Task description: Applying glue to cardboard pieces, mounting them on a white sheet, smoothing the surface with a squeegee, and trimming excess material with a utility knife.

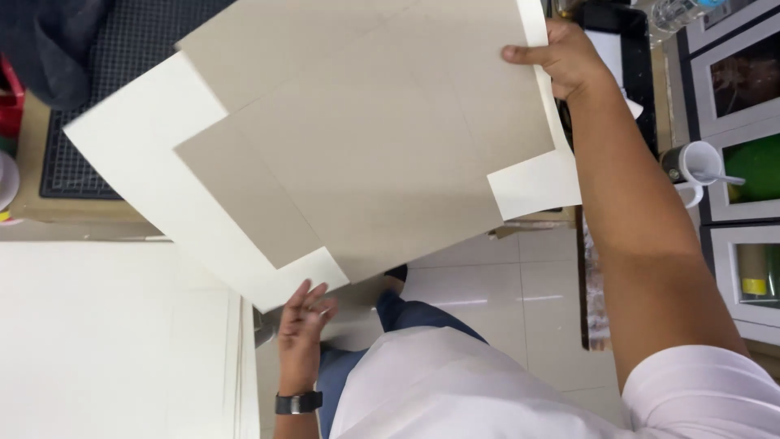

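I hold up a large grey-beige cardboard sheet (366, 154) together with a cream paper sheet (138, 154) behind it, both tilted above the floor. My right hand (565, 57) grips the sheets' upper right edge, thumb on the front face. My left hand (305, 321), with a black watch on the wrist, supports the lower corner from beneath, fingers spread against the underside. The cream sheet sticks out on the left and at the lower right corner (536, 183).
A black cutting mat (77, 138) lies on a wooden table at the left. A stack of white sheets (114, 341) sits at the lower left. At the right stand a white cup (699, 162) and framed cabinet shelves (743, 122). White floor tiles (504, 284) lie below.
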